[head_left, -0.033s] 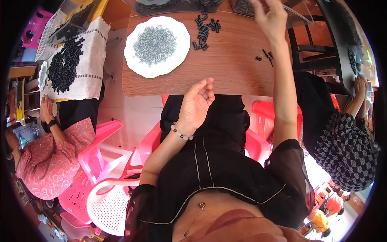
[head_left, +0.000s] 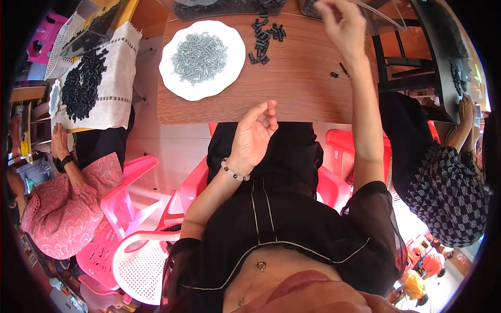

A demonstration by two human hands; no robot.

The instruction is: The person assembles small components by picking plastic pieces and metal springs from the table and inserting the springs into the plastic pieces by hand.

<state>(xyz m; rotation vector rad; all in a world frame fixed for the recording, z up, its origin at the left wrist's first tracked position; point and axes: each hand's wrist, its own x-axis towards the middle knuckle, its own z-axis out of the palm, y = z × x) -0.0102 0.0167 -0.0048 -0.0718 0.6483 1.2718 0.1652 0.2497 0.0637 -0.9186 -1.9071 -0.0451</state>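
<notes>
My right hand [head_left: 346, 32] reaches to the far right of the wooden table [head_left: 308, 88]. Its thumb and fingers are apart, beside a container [head_left: 308, 9] of dark pieces cut off by the upper edge; I make out nothing between them. My left hand [head_left: 253, 136] hovers palm up before the table's near edge, fingers loosely curled, with nothing visible in it. A white scalloped plate [head_left: 237, 68] holds a heap of small clear tubular pieces [head_left: 200, 58]. Right of it lies a loose group of short black cylindrical pieces [head_left: 261, 44]. Another black piece [head_left: 334, 75] lies near my right forearm.
A larger clear container [head_left: 229, 9] with dark pieces stands at the far edge. On the left, a person [head_left: 68, 208] sits at a cloth-covered table [head_left: 117, 78] bearing a black heap [head_left: 83, 86]. Another person [head_left: 443, 193] sits right. Pink chairs [head_left: 128, 193] stand behind.
My right hand has shifted slightly left, and its forearm now covers part of the small black pieces beside it. My left hand has stayed in place.
</notes>
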